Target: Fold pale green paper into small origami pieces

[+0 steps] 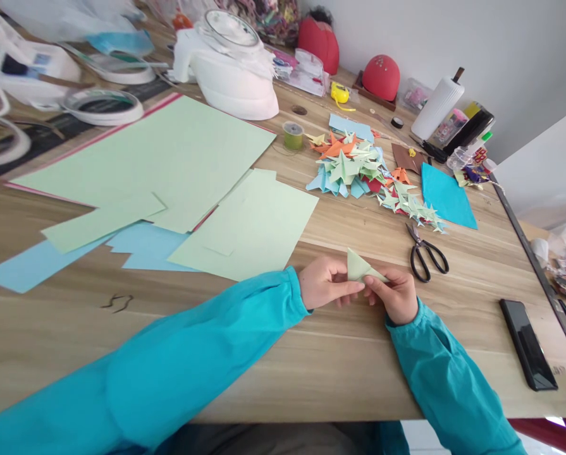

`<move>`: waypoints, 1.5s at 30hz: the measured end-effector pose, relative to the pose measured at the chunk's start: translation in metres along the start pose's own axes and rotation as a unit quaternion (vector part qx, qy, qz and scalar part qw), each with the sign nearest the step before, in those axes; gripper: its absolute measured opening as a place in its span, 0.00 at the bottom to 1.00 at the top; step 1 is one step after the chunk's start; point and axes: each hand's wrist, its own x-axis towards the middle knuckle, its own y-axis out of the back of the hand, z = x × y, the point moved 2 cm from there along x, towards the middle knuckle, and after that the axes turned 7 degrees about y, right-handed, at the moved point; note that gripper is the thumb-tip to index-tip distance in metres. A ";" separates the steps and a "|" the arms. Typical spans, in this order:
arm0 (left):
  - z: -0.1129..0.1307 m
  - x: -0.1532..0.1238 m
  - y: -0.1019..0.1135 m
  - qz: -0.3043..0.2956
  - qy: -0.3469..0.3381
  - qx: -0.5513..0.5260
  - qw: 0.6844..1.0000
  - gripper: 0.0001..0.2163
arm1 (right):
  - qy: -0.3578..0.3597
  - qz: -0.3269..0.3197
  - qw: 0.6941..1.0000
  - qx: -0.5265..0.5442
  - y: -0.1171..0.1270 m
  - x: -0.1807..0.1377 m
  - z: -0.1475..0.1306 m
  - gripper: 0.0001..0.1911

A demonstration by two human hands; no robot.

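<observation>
A small piece of folded light green paper (357, 265) is held between my two hands, just above the table's near middle. My left hand (329, 282) pinches its left side with thumb and fingers. On the right, my right hand (393, 292) grips the other end, thumb on top. Part of the paper is hidden behind the fingers. Black-handled scissors (420, 251) lie just beyond my right hand. Light green paper sheets (258, 227) rest to the left, beyond my left forearm. Past the hands is a pile of folded paper stars (346, 165) in green, blue and orange.
Blue paper strips (40, 262) lie at the left. A white appliance (228, 69) stands at the back, near a thread spool (293, 135) and a yellow tape measure (339, 93). On the right are a turquoise sheet (448, 196) and a black phone (528, 344) near the table edge.
</observation>
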 end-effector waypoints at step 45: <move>-0.001 0.006 0.004 0.073 -0.103 -0.008 0.992 0.17 | 0.063 -0.036 0.984 -0.162 -0.005 -0.005 0.001 0.16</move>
